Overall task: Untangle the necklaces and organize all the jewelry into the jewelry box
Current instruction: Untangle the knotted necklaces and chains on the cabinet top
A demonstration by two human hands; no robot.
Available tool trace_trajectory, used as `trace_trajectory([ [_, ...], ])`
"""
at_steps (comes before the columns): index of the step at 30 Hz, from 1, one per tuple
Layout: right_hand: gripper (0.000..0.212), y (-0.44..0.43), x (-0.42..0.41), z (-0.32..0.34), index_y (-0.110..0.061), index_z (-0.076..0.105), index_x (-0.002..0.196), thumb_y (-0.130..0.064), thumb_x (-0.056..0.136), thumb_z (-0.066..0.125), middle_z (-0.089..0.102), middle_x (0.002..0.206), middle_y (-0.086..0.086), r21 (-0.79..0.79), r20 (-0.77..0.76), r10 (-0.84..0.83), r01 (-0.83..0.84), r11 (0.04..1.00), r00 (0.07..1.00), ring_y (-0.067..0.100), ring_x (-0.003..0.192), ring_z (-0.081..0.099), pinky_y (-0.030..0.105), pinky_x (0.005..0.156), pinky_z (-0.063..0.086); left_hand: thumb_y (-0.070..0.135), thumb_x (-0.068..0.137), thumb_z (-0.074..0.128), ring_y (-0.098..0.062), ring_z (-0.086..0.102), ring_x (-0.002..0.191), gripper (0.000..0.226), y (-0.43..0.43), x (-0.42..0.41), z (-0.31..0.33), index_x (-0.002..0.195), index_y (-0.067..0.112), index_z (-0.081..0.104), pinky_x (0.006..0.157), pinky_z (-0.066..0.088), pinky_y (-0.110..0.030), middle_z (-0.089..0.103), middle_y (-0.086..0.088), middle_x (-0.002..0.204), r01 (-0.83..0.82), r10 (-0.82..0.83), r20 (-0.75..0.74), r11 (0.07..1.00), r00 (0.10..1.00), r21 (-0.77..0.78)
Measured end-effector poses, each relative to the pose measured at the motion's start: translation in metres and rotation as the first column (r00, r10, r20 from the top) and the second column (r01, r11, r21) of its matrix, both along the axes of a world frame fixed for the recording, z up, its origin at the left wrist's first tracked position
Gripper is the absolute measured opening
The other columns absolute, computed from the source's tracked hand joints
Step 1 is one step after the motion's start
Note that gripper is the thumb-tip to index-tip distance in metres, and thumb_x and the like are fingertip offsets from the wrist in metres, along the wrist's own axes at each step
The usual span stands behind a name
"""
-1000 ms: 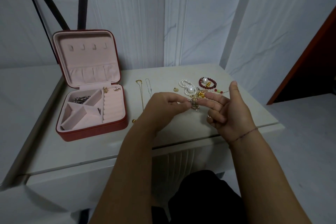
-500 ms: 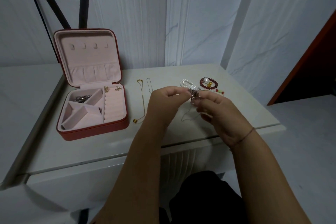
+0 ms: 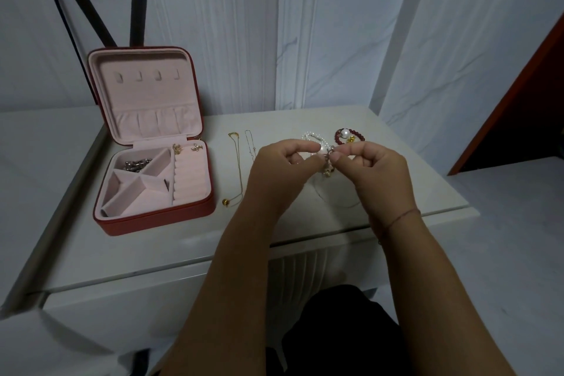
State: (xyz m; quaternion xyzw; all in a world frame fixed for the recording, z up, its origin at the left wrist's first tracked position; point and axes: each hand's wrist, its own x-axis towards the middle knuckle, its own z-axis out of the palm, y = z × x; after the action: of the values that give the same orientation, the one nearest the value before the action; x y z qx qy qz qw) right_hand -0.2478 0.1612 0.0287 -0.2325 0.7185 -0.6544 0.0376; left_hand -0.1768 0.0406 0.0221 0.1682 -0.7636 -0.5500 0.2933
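— Hands first: what are they doing?
— Both are closed in a pinch on the same thing. The left hand (image 3: 280, 168) and the right hand (image 3: 377, 168) meet fingertip to fingertip on the tangled necklace (image 3: 328, 163). They hold its knot of small charms up between them. Its thin chain droops below the hands onto the table (image 3: 152, 253).
— What has just changed?
— A second ago only the left hand held the knot, and the right was spread open beside it. Now the right thumb and forefinger have closed on it too. I take that as the picking-apart beginning; nothing looks freed yet.
— And around them?
— Just beyond the hands, partly hidden by them, lies a pearl bracelet (image 3: 311, 135). Beyond the right hand is a red bead bracelet (image 3: 357, 133). Just left of the left hand, a silver chain (image 3: 250, 145) and a gold necklace (image 3: 236, 168) lie straightened, side by side and apart. Well to the left, the jewelry box (image 3: 158, 217) stands open. Silver pieces (image 3: 137, 163) sit in its back compartment, and earrings (image 3: 177, 148) lie above the ring rolls.
— Anything in the way?
— The pearl bracelet sits right behind the knot, and I cannot tell whether it is caught in it. Any carry to the box also passes over the two laid-out chains.
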Motion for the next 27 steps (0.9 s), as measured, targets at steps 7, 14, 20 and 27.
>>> trace_trajectory([
  [7,0.019,0.001,-0.001,0.004,-0.009,0.058,0.078,0.008,0.084,0.061,0.043,0.040,-0.016,-0.223,0.105,-0.019,0.042,0.974,0.994,-0.002,0.038,0.036,0.010,0.045,0.032,0.018,0.085,0.070,-0.002,0.066,0.071,0.013,0.000,0.006,0.002,0.095,0.013,0.076,0.084,0.051,-0.030,0.070,0.012,0.066,0.034,-0.033,0.064,0.999,0.997,-0.015],
  [14,0.015,0.007,-0.004,0.011,-0.016,0.056,0.075,-0.013,0.090,0.059,0.037,0.041,-0.011,-0.329,0.271,-0.072,0.163,0.930,0.960,0.005,0.038,0.027,0.018,0.041,0.024,0.036,0.084,0.068,-0.004,0.061,0.094,0.019,-0.008,0.010,0.000,0.098,0.024,0.072,0.083,0.045,-0.026,0.070,0.004,0.101,0.123,-0.120,0.231,0.992,0.966,0.001],
  [20,0.024,0.009,-0.006,0.010,-0.017,0.052,0.069,-0.022,0.092,0.055,0.027,0.042,-0.008,-0.379,0.426,-0.044,0.222,0.898,0.904,0.008,0.038,0.019,0.019,0.043,0.015,0.031,0.081,0.072,-0.016,0.062,0.089,0.011,-0.005,0.011,0.001,0.090,0.024,0.074,0.081,0.048,-0.031,0.071,0.005,0.090,0.167,-0.158,0.234,0.986,0.959,-0.019],
  [27,0.020,0.014,-0.009,0.008,-0.017,0.052,0.064,-0.016,0.084,0.054,0.027,0.042,-0.007,-0.235,0.450,-0.137,0.264,0.935,0.883,0.010,0.038,0.020,0.020,0.044,0.018,0.018,0.095,0.055,0.002,0.044,0.048,0.016,-0.005,0.012,0.003,0.089,0.022,0.069,0.051,0.038,-0.010,0.060,0.003,0.068,0.192,-0.196,0.138,0.981,0.971,0.043],
])
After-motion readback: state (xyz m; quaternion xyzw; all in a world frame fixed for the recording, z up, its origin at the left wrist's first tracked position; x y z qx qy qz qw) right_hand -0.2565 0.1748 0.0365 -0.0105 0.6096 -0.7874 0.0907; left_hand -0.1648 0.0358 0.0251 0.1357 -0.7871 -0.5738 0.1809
